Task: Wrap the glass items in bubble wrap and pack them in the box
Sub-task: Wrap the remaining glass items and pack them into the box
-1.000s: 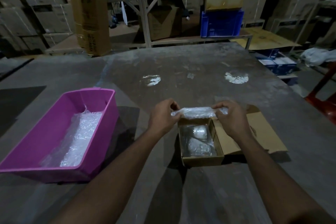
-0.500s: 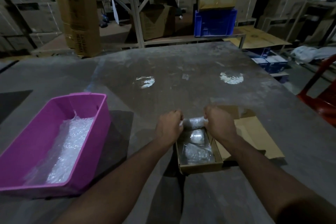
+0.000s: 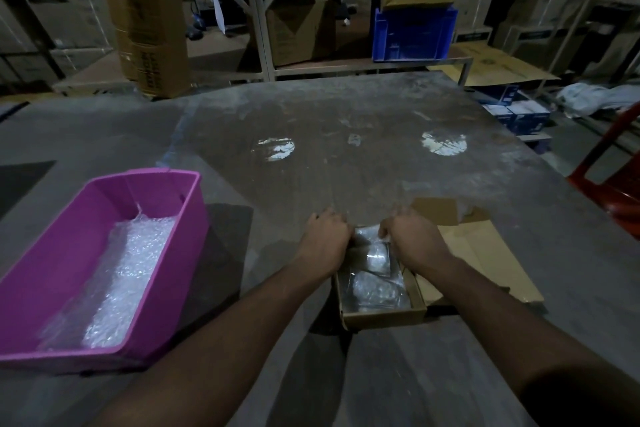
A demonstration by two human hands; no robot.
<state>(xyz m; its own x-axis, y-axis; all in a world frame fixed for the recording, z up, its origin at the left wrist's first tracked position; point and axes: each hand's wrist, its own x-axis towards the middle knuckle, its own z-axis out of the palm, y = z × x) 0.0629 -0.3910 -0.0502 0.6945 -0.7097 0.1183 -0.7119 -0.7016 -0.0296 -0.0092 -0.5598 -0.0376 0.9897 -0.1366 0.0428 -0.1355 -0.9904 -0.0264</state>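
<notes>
A small open cardboard box point(image 3: 384, 317) sits on the table in front of me, its flaps spread to the right. Inside lie bubble-wrapped glass items point(image 3: 375, 286). My left hand point(image 3: 323, 239) and my right hand point(image 3: 412, 239) are at the far end of the box, fingers curled down over another wrapped bundle point(image 3: 367, 234) that sits in the box's far end. Only a small strip of that bundle shows between my hands.
A pink plastic tub point(image 3: 69, 229) with loose bubble wrap point(image 3: 128, 274) stands at the left. The grey table point(image 3: 346, 135) stretches ahead. A red chair point(image 3: 616, 191) is at the right edge. Cartons, a blue crate point(image 3: 414, 33) and shelving fill the background.
Both hands held the wrapped bundle stretched above the box, then moved together and lowered it into the box's far end.
</notes>
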